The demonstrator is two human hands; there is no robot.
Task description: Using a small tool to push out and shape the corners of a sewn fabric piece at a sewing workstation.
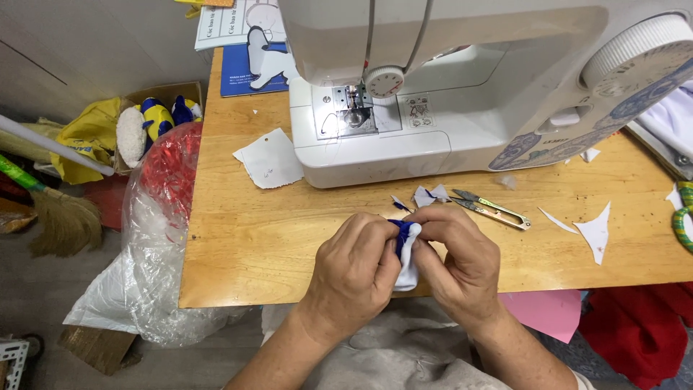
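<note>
Fingers of both hands were clamped together on a small blue-and-white fabric piece (406, 249), pinched between them at the table's near edge. The left hand (354, 271) gripped its left side; the right hand (462, 260) gripped its right side and top. The piece's long axis ran roughly upright between the thumbs, blue end up, white end down. Both hands stood equally close to it. Just beyond the right fingers lay fabric scraps (426, 195) and thread snips (494, 209). Farther beyond stood the sewing machine (433, 108) on the wooden table (245, 238).
</note>
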